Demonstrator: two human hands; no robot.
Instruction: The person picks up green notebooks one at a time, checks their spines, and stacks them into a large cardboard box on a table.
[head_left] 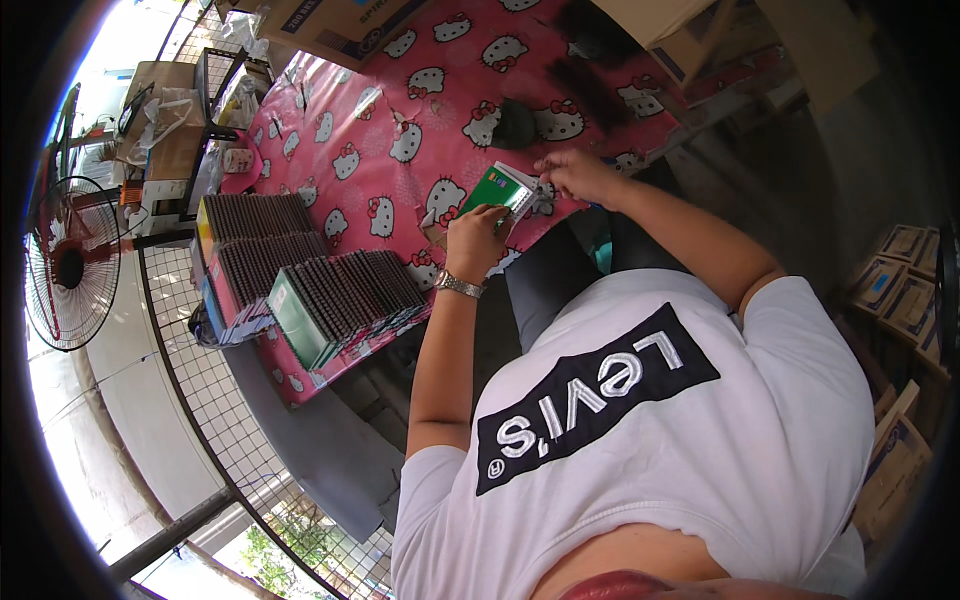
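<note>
A small green spiral notebook [492,188] lies tilted at the near edge of the table, its white wire binding on the right side. My left hand [477,243] is closed on its lower left part, fingers over the green cover. Just right of the binding is my right hand [582,178], thumb and fingers pinched together; whatever they hold, if anything, is too small to make out. A piece of brown cardboard [435,234] shows beside my left hand. To the left stand packed rows of spiral notebooks [345,290], bindings upward.
A pink patterned cloth [330,180] covers the table. A dark round object [514,124] sits beyond the notebook. Cardboard boxes [335,25] stand at the far side, with more boxes [895,285] at the right. A fan [70,262] and wire mesh [205,400] are at the left.
</note>
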